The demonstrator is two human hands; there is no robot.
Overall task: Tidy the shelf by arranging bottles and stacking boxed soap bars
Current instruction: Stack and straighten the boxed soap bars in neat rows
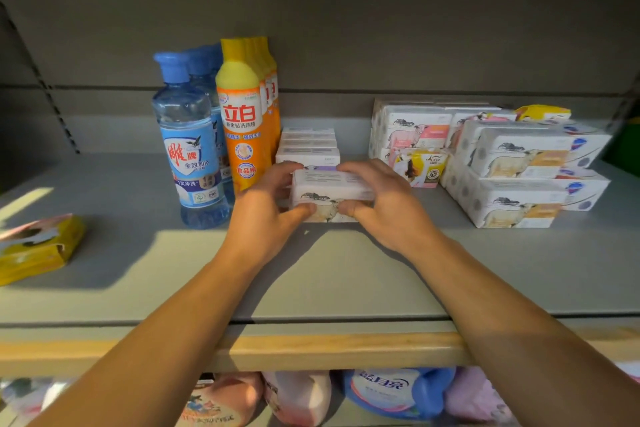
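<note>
A white soap box (330, 189) printed with a sheep sits on the grey shelf (311, 274), near its middle. My left hand (266, 215) grips its left end and my right hand (384, 208) grips its right end, thumbs on the front face. Right behind it stands a stack of white soap boxes (308, 146). To the left stand blue-capped clear bottles (188, 139) and a row of orange bottles with yellow tops (244, 114). More sheep-printed soap boxes (505, 177) are stacked at the right, with another pile (412, 128) behind them.
A torn yellow packet (34, 248) lies at the shelf's left edge. A small yellow box (542, 113) rests on the right-hand piles. A wooden strip (311, 350) runs along the shelf front. Detergent pouches and a blue jug (398, 392) fill the shelf below.
</note>
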